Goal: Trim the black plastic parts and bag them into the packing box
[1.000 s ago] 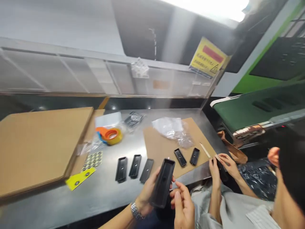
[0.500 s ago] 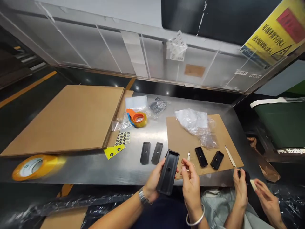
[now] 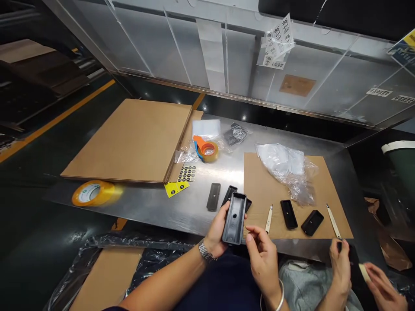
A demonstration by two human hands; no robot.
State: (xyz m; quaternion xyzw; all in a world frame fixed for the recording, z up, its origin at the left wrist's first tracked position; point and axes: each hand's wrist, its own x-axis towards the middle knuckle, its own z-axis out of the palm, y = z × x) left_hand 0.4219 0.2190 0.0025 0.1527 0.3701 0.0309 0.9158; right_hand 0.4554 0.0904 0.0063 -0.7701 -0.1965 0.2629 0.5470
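My left hand [image 3: 218, 231] grips a long black plastic shell [image 3: 234, 218], its hollow side facing me and a small round hole near the middle. My right hand [image 3: 262, 255] is just right of the shell, fingers loosely curled and apart, with nothing visible in them. Behind the held shell, another black shell [image 3: 228, 195] is partly covered, and a dark corner shows at its right. A similar shell [image 3: 213, 197] lies to the left on the metal table. A pale-handled craft knife [image 3: 269, 219] rests on the cardboard sheet [image 3: 256, 181] beyond my right hand.
Two more black shells [image 3: 288, 214] and a second knife [image 3: 333, 221] lie to the right. A co-worker's hands [image 3: 340, 263] hold a dark piece and a pale-handled tool. Stacked cardboard [image 3: 129, 138], tape rolls [image 3: 92, 193], stickers [image 3: 187, 173] and plastic bags [image 3: 282, 160] occupy the table.
The view has swung right to left across the picture's contents, shifting the table rightward. The held shell is tilted more upright. My right hand stays beside it, fingers still apart.
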